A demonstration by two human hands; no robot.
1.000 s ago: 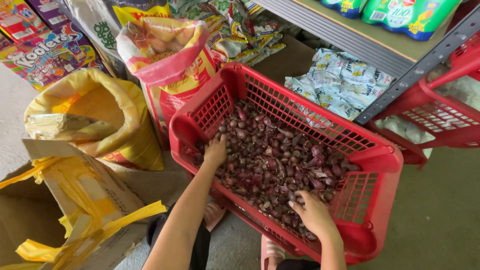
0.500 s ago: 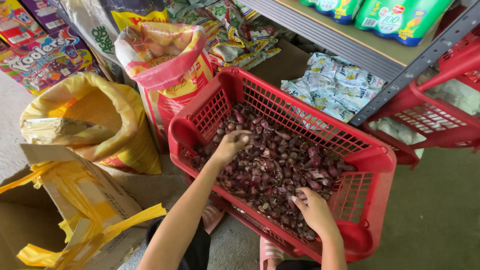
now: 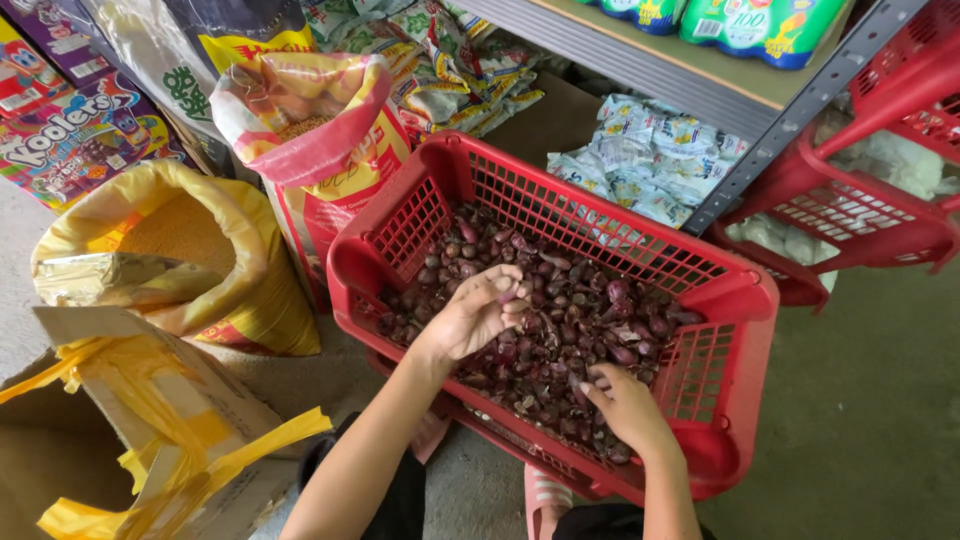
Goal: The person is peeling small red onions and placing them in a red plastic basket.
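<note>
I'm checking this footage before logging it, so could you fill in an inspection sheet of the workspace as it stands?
Surface: grey concrete floor, bare at right.
Job's things: red plastic basket on the floor, filled with small reddish-purple shallots.
Clutter: open yellow sack of grain at left; pink-lined sack behind the basket; cardboard box with yellow tape; pale snack packets under a metal shelf.
Grippers: left hand cupped above the shallots, seeming to hold a few; right hand down among them, fingers curled.
Cables: nothing seen.
Surroundings: more red baskets at right; green packs on the shelf.
</note>
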